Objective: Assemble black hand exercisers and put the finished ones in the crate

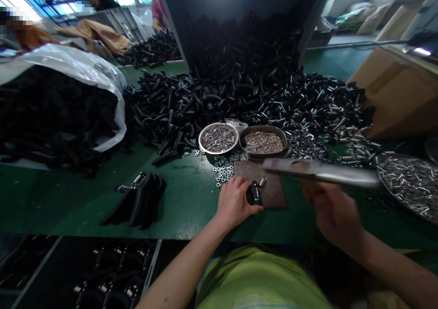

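Observation:
My left hand (pixel 237 201) grips a small black part (pixel 253 195) with thumb and fingers. A metal spring (pixel 262 183) stands out at that part's upper right. Both lie over a flat brownish plate (pixel 275 191) on the green table. My right hand (pixel 337 213) is closed round the handle of a hammer (pixel 321 170), blurred by motion and raised to the right of the plate. Just beyond the plate are a round bowl of small metal pieces (pixel 219 152) and an oval tin of tiny rivet-like pieces (pixel 263 155). Loose nuts (pixel 224 169) lie left of the plate.
A large heap of black curved parts (pixel 171 108) spans the back. Left are an open plastic bag (pixel 118 94) and a small stack of black parts (pixel 137 201). Right are a cardboard box (pixel 404 90) and a tray of metal pins (pixel 410 185). People are at the back left.

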`<state>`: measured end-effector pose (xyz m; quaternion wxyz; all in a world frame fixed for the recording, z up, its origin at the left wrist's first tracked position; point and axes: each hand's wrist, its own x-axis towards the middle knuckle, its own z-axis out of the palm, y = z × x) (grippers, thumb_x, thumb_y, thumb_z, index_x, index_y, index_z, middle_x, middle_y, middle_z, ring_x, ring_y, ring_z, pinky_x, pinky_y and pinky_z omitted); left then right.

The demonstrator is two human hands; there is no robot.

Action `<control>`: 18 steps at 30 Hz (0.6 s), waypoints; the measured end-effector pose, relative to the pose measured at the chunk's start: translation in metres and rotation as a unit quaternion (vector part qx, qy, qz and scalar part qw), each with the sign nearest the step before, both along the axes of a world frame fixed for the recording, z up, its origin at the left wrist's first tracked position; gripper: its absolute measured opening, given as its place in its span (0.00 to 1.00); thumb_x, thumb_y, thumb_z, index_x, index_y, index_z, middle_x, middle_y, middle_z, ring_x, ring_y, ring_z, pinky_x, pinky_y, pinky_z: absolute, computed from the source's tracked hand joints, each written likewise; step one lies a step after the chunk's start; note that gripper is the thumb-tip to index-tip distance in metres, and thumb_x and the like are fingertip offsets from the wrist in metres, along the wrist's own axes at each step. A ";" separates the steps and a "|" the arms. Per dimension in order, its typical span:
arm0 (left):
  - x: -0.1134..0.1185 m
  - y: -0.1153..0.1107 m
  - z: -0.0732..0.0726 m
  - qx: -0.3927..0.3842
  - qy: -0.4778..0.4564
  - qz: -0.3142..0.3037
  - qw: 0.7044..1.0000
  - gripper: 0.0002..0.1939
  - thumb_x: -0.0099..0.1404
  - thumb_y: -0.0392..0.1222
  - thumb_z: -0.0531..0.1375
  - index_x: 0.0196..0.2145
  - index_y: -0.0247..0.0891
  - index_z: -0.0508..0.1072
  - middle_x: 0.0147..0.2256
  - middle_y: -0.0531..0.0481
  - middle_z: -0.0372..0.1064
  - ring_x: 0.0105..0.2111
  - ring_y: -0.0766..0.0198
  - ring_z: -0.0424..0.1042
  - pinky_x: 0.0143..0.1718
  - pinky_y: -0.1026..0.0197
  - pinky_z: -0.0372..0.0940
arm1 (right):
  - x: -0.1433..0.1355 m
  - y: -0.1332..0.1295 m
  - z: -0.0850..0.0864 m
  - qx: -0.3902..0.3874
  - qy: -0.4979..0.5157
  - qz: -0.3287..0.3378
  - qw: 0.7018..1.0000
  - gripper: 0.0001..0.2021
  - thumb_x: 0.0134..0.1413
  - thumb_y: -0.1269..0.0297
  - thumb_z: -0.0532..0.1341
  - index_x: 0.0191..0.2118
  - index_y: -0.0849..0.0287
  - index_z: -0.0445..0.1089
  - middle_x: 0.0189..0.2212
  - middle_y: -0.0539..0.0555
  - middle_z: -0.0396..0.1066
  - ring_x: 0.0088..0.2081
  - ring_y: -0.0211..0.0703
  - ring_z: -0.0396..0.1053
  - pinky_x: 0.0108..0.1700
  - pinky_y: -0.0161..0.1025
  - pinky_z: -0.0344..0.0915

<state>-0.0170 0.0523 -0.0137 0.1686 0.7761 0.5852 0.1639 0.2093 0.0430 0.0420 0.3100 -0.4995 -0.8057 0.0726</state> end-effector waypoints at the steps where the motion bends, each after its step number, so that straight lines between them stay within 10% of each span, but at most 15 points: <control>1: 0.000 0.000 0.000 -0.001 0.000 0.001 1.000 0.31 0.44 0.57 0.68 0.44 0.41 0.71 0.42 0.48 0.66 0.44 0.53 0.63 0.44 0.52 0.61 | 0.000 0.001 -0.006 -0.032 -0.048 0.020 0.998 0.14 0.62 0.63 0.45 0.42 0.56 0.67 0.25 0.51 0.74 0.23 0.41 0.71 0.24 0.35 0.64; 4: 0.000 0.000 0.001 -0.001 0.003 0.002 1.000 0.30 0.44 0.57 0.68 0.43 0.41 0.71 0.41 0.48 0.66 0.43 0.53 0.63 0.43 0.53 0.61 | 0.005 0.006 -0.025 -0.147 -0.157 0.031 0.976 0.14 0.63 0.62 0.45 0.46 0.53 0.66 0.34 0.50 0.76 0.28 0.42 0.74 0.26 0.36 0.66; 9: 0.001 -0.001 0.000 0.008 0.006 0.005 1.000 0.31 0.44 0.58 0.68 0.45 0.42 0.71 0.42 0.49 0.66 0.44 0.53 0.63 0.42 0.53 0.61 | 0.026 0.004 -0.040 -0.074 -0.126 -0.062 0.987 0.16 0.64 0.62 0.46 0.52 0.56 0.64 0.44 0.55 0.74 0.39 0.47 0.75 0.37 0.41 0.70; 18: 0.002 -0.002 0.001 0.010 0.010 0.009 1.000 0.32 0.44 0.58 0.68 0.45 0.41 0.70 0.43 0.48 0.66 0.45 0.53 0.63 0.44 0.53 0.60 | 0.013 -0.004 -0.013 0.004 -0.014 -0.031 0.999 0.15 0.62 0.63 0.47 0.47 0.57 0.66 0.33 0.54 0.76 0.32 0.43 0.75 0.31 0.35 0.68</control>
